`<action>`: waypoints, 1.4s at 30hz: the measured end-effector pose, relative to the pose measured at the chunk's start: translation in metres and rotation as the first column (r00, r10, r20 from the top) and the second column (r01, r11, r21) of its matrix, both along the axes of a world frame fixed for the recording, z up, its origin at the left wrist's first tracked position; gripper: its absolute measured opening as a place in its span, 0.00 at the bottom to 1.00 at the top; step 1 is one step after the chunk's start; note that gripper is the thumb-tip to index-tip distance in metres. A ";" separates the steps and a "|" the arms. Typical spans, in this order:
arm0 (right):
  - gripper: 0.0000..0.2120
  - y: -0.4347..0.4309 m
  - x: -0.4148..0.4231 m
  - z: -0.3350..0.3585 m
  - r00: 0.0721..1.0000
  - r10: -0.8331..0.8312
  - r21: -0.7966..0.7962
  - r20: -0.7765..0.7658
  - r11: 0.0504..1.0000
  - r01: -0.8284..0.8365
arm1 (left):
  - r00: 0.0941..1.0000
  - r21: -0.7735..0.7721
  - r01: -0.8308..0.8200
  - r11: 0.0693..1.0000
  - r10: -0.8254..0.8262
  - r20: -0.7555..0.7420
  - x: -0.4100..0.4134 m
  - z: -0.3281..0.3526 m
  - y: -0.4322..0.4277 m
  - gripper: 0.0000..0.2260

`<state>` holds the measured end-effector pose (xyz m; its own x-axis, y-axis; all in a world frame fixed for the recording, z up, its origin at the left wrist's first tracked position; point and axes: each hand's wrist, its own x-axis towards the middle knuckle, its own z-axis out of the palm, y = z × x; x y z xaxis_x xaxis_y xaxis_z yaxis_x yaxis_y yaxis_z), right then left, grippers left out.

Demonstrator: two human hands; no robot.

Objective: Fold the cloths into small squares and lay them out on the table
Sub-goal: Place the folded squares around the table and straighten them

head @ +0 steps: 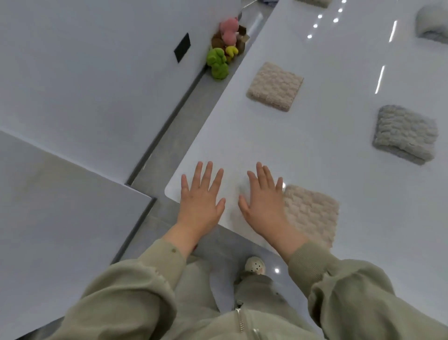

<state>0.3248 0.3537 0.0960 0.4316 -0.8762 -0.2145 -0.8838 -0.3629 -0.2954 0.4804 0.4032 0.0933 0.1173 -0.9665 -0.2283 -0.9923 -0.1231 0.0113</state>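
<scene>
Both my hands lie flat with fingers spread at the near corner of the white table, holding nothing. My left hand is by the table's rounded corner. My right hand sits just left of a folded beige cloth square, its outer edge touching or nearly touching it. A second folded beige square lies farther back. A folded grey square lies at the right. Another grey cloth shows at the top right edge, and a beige one is cut off at the top.
Several plush toys, green, pink and yellow, sit on the floor strip between the table and a white wall at the left. A black plate is on that wall. The table's near edge runs under my wrists.
</scene>
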 end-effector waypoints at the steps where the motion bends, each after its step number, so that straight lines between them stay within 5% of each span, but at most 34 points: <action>1: 0.29 0.001 0.015 0.001 1.000 0.011 -0.004 0.008 1.000 -0.011 | 1.000 0.004 -0.014 1.000 0.014 0.011 0.014 0.000 0.001 0.30; 19: 0.29 -0.010 0.272 0.001 0.991 -0.128 -0.116 -0.024 0.985 0.124 | 0.965 0.042 0.256 0.966 -0.258 0.049 0.302 0.014 -0.022 0.31; 42: 0.36 -0.194 0.229 -0.033 0.890 -0.453 -0.054 -0.050 0.891 0.451 | 0.836 0.017 0.548 0.836 -0.548 -0.016 0.245 -0.017 -0.264 0.32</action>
